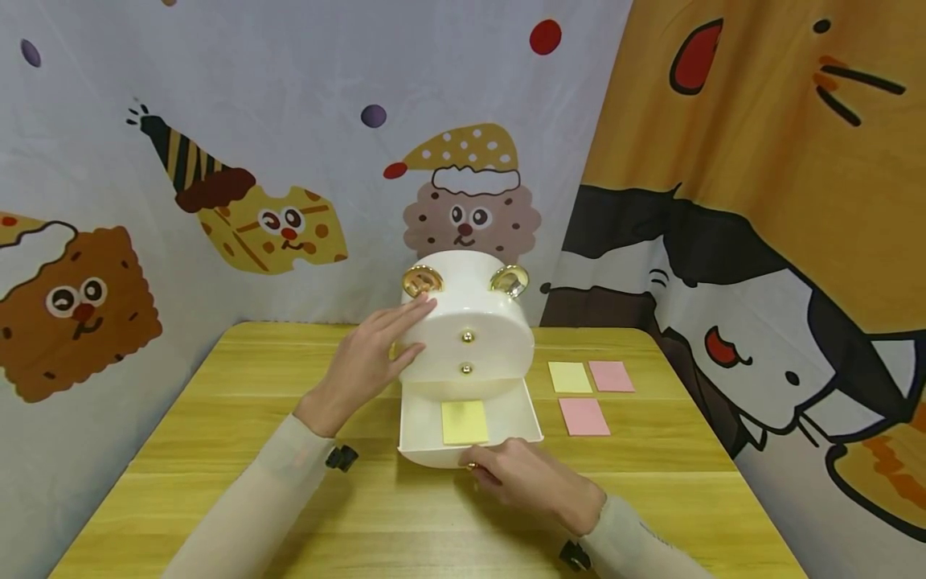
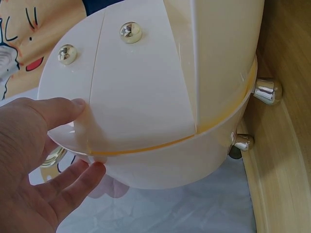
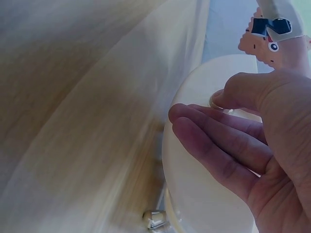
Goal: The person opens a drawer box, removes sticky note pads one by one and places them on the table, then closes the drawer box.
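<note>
A white tabletop drawer box (image 1: 499, 342) with two gold ears and gold knobs stands on the table. Its bottom drawer (image 1: 419, 418) is pulled out toward me, with a yellow sticky-note pad (image 1: 465, 422) lying inside. My left hand (image 1: 369, 358) rests against the box's left side; in the left wrist view its thumb touches the front face and the fingertips meet the curved side. My right hand (image 1: 531, 478) pinches the gold knob (image 3: 214, 101) on the open drawer's front. In the right wrist view, the other fingers extend in front of that drawer front.
To the right of the box lie a pale yellow note pad (image 1: 570, 377), a pink note pad (image 1: 612, 376) and a second pink one (image 1: 584, 416). The wooden table (image 1: 239, 418) ends at a cartoon-printed curtain (image 1: 304, 64) behind and to the sides.
</note>
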### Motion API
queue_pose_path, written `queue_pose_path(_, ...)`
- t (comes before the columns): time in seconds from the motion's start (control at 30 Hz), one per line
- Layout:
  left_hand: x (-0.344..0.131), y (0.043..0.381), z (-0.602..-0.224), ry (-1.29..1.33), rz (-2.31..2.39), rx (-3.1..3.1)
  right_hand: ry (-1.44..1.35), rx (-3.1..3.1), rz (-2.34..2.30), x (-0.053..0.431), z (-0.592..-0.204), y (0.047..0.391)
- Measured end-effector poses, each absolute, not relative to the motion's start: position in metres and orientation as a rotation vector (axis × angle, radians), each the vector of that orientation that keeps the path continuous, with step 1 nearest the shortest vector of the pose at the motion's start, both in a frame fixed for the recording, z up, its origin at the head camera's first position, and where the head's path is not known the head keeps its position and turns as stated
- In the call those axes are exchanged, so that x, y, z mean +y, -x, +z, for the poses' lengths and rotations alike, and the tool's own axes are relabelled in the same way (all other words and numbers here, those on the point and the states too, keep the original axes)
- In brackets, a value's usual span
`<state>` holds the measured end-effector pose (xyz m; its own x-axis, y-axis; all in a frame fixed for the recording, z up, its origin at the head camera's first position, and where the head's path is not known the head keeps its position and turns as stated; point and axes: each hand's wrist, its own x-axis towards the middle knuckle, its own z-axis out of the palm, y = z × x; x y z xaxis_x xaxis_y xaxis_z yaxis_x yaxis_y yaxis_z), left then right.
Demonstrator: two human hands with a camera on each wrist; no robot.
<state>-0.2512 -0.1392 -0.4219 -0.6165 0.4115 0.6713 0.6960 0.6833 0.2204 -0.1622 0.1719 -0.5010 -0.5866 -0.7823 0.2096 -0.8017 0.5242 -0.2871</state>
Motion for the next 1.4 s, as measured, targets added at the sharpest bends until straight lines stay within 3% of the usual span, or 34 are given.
queue_pose_path(1.4,-0.1389,0.2494,-0.4208,0.858,-0.643,-2.292,-1.465,-2.596,0.492,0.1725,-0.5021,0.155)
